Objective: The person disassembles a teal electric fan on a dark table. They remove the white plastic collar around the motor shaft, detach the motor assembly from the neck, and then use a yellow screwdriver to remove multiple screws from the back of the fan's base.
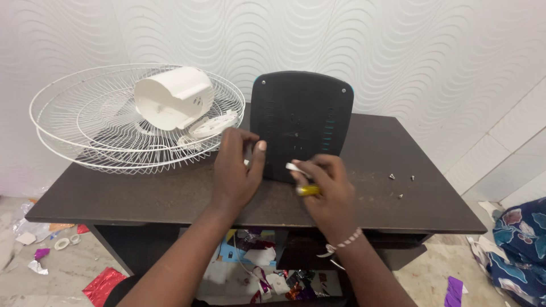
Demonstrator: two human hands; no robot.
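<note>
Your left hand (236, 167) rests on a dark brown table (114, 196), fingers curled and thumb raised against the lower left edge of a black plastic panel (301, 116) that stands upright just beyond your knuckles; whether it pinches something small between thumb and fingers cannot be told. Your right hand (324, 190) sits just to the right of the left, close in front of the same panel, fingers closed around a yellow-handled tool (308, 190), likely a screwdriver, whose handle end pokes out toward your left hand. A small white piece (294, 167) shows at the fingertips of that hand, touching or just before the panel's lower edge. A beaded band circles your right wrist. Beyond and to the left of your left hand lie white wire fan guards (85, 122), stacked, with a white plastic motor housing (173, 96) tipped on its side inside them. To the right of your right hand, well apart, a few small screws (400, 185) lie loose on the table.
</note>
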